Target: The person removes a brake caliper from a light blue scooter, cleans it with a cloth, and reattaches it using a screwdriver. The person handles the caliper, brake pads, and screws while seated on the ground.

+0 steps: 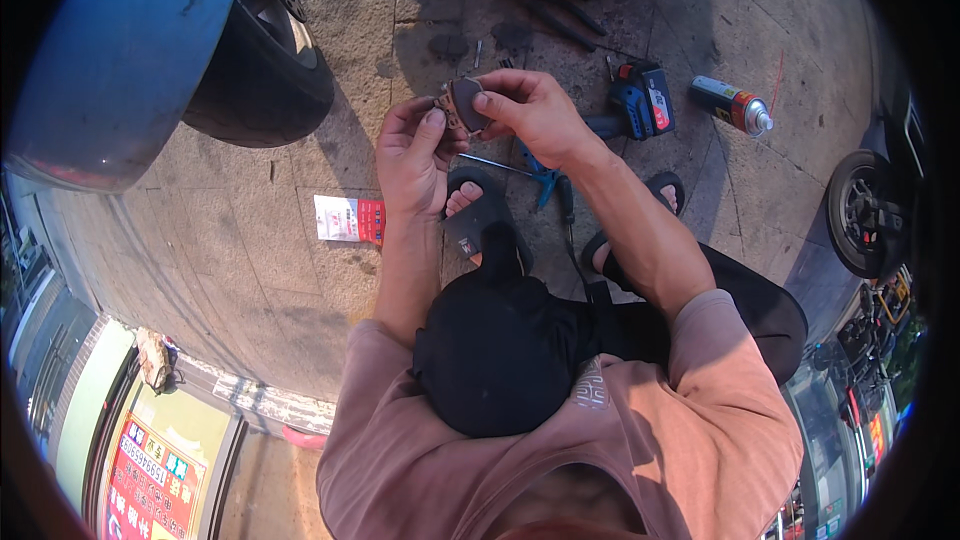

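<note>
My left hand and my right hand together hold a small dark brake pad with a brownish backing. The left fingers pinch its lower left edge and the right fingers grip its upper right side. I am crouched over a paved floor, with my sandalled feet right below the hands.
A blue vehicle body and black tyre stand at upper left. A cordless power tool, a spray can, blue-handled pliers and loose small parts lie on the paving. A red and white packet lies at left. Another wheel is at right.
</note>
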Demonstrator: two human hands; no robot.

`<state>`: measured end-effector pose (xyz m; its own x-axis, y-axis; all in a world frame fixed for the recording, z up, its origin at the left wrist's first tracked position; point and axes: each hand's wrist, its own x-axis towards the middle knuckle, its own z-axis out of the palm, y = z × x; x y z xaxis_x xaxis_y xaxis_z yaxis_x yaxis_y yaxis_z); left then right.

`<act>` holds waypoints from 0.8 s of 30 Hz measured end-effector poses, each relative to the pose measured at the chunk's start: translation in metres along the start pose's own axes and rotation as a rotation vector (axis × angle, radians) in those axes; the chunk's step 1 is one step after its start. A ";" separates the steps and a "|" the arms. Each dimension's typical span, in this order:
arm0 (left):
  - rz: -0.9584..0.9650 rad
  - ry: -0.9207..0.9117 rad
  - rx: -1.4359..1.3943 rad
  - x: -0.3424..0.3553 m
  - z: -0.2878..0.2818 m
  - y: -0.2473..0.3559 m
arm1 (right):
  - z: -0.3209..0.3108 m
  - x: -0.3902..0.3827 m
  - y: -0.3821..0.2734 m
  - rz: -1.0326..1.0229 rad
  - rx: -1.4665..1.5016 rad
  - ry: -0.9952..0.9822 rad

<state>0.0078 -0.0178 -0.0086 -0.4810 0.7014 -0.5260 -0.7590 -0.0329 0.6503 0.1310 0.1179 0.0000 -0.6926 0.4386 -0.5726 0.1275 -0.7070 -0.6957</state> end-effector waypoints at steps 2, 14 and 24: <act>-0.006 0.002 0.018 0.001 0.000 0.000 | 0.000 0.000 0.001 0.005 -0.022 0.032; -0.111 -0.086 0.016 0.001 -0.006 -0.007 | -0.006 0.003 0.004 0.062 0.048 0.031; -0.193 -0.107 -0.257 -0.027 -0.069 -0.021 | 0.015 0.012 0.047 0.058 -0.199 -0.168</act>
<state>0.0067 -0.0851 -0.0462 -0.2791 0.7823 -0.5568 -0.9240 -0.0608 0.3776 0.1178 0.0815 -0.0332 -0.7862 0.2900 -0.5457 0.2961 -0.5983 -0.7446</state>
